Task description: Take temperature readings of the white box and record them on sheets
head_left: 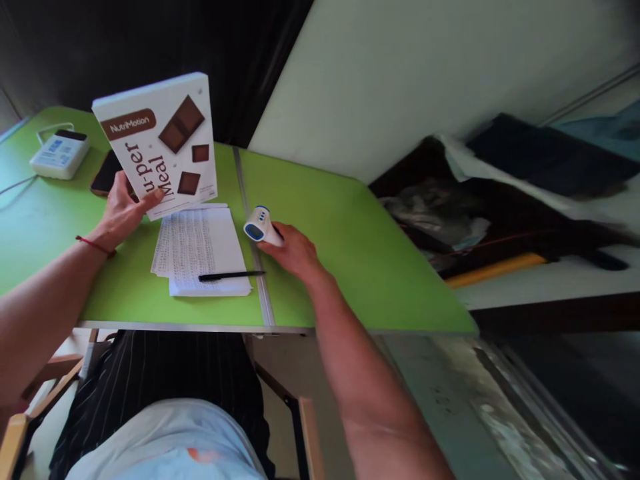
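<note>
A green table [330,207] spans the scene, with a metal strip [253,267] running near to far across it. At the right, a shelf [555,288] holds a dark cloth [545,153], a crumpled grey bundle [435,213] and a yellow bar [500,270].

The box [165,147] is up at the far left of centre, its sides closed where they show; its contents are hidden. The left arm reaches in from the near left, and the left hand [127,207] grips the box's lower left corner, thumb across the front. The right arm comes from the near right, and the right hand [295,250] is curled around the handle of the thermometer [263,227] over the metal strip.

The box is white and tilted, with a brown "NutriMotion" label, sideways lettering and pictures of chocolate squares. Papers [225,233], partly printed, lie just below it. At the far left sits a white device [60,157] with a cable; a dark phone [107,175] lies between it and the box. The thermometer is white, its blue-rimmed display turned to the near side. A black pen [230,275] lies across the papers' near part.
</note>
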Action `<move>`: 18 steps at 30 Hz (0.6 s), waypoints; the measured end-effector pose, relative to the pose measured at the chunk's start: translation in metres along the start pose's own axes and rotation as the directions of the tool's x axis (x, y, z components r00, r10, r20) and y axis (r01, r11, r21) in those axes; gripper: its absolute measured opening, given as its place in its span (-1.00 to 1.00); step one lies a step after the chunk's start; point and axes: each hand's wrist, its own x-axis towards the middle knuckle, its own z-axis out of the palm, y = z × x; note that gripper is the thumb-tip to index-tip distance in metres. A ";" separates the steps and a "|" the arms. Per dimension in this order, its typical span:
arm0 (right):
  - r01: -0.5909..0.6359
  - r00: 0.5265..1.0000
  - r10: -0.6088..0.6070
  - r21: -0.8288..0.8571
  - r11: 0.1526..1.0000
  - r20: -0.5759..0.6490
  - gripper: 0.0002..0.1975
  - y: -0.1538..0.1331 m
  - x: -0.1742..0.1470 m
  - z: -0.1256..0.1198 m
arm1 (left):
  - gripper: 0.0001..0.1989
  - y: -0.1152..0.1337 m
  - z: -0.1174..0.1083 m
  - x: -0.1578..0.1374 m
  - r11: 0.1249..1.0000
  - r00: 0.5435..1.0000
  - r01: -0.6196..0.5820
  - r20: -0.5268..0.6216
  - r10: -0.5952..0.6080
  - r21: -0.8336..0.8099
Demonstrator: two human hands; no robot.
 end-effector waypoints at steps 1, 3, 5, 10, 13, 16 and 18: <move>0.025 0.999 -0.024 -0.049 0.998 0.022 -0.53 0.001 0.004 0.000 | -0.27 -0.001 -0.001 0.000 0.999 1.000 0.009 -0.030 -0.008 0.035; 0.075 0.996 -0.068 -0.106 0.992 0.063 -0.55 0.000 0.007 0.001 | -0.24 -0.002 -0.003 0.001 0.995 0.997 0.036 -0.071 -0.029 0.098; 0.102 0.990 -0.088 -0.132 0.986 0.107 -0.57 -0.001 0.007 0.001 | -0.24 -0.005 -0.003 0.002 0.995 0.998 0.029 -0.061 -0.024 0.095; 0.114 0.974 -0.077 -0.169 0.979 0.215 -0.58 0.000 0.005 -0.004 | -0.27 -0.013 -0.001 0.003 1.000 1.000 -0.007 0.008 0.007 -0.010; 0.171 0.964 -0.128 -0.176 0.969 0.232 -0.55 -0.004 0.010 -0.011 | -0.27 -0.012 0.002 0.002 0.999 1.000 -0.012 0.012 0.013 -0.036; 0.295 0.946 -0.272 -0.121 0.948 0.178 -0.50 -0.021 0.026 -0.009 | -0.28 -0.008 0.005 -0.001 0.999 1.000 -0.020 0.022 0.021 -0.046; 0.357 0.926 -0.336 -0.103 0.928 0.174 -0.50 -0.040 0.042 0.000 | -0.29 -0.005 0.006 -0.003 0.999 1.000 -0.017 0.024 0.018 -0.037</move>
